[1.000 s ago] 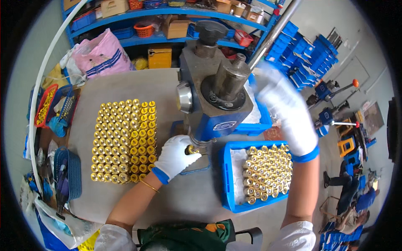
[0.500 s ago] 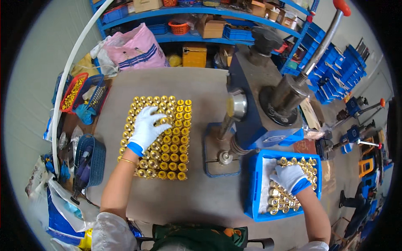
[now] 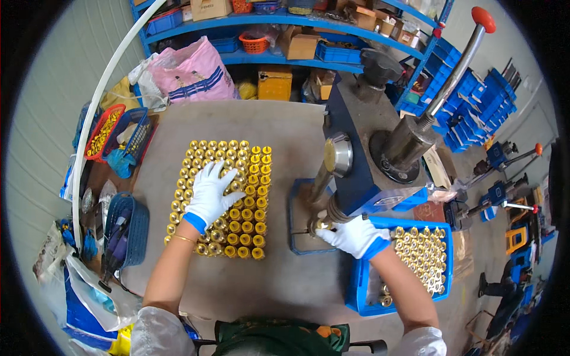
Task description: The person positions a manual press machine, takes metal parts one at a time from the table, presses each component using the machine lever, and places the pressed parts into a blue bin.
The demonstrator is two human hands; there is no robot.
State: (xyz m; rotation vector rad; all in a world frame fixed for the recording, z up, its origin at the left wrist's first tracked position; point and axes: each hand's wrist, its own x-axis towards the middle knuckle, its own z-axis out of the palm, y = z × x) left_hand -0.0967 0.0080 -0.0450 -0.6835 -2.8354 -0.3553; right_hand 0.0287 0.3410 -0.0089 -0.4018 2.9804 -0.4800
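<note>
In a white glove, my left hand rests over the block of brass fittings standing in rows on the grey table. Its fingers are spread across the tops of the left-hand rows. My right hand, also gloved, is at the base of the blue hand press. Between its thumb and fingers is a small brass fitting, placed under the press's ram and partly hidden by the fingers. Below the right forearm sits a blue tray holding several rows of brass fittings.
The press's long lever with a red knob rises at the upper right. Red and blue baskets and a dark blue basket stand left of the table. Beyond it are a pink sack and blue shelves.
My right hand has gone from the tray up and left to the press base, carrying a brass fitting. My left hand has shifted slightly, its fingers more stretched over the rows.
</note>
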